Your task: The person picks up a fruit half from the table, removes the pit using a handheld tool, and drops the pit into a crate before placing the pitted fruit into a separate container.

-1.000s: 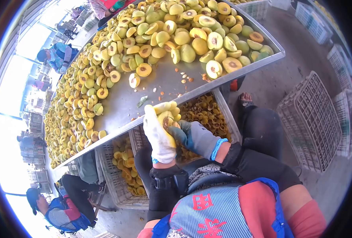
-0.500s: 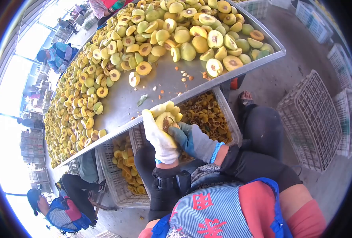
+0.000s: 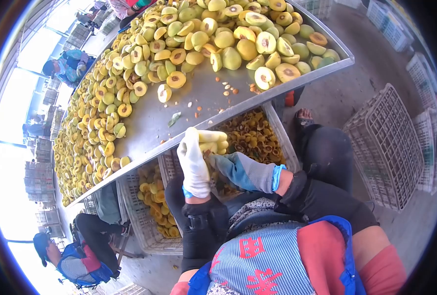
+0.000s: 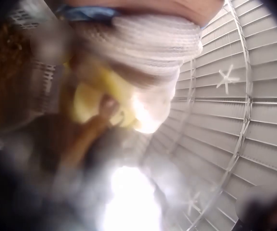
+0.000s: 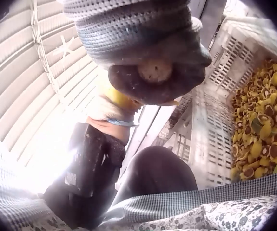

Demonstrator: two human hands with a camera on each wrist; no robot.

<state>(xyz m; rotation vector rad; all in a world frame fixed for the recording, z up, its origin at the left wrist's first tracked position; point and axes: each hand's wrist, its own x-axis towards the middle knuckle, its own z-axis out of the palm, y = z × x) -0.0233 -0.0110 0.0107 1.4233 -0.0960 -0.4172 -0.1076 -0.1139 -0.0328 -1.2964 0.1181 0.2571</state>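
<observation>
My left hand (image 3: 196, 160), in a white glove with yellow coating, holds a halved yellow fruit (image 4: 86, 102). The fruit's cut face and brown centre show, blurred, in the left wrist view; from the head view the curled fingers mostly cover it. Close against it works my right hand (image 3: 250, 171), in a grey and blue glove. That hand grips a tool whose round wooden handle end (image 5: 155, 71) pokes out of the fist in the right wrist view. Its working end is hidden in the head view. Both hands are over my lap, just below the metal table's edge.
The metal table (image 3: 147, 115) bears a big heap of halved fruit (image 3: 179, 37) and a few loose kernels. Beneath its edge are crates, one of scooped pieces (image 3: 258, 135), another of yellow fruit (image 3: 157, 206). Grey crates (image 3: 388, 147) stand right; a seated person (image 3: 83, 250) is left.
The left hand has tilted and its fingers now cover the fruit's cut face, which showed its brown centre before. My right hand has turned slightly and stays beside the fruit.
</observation>
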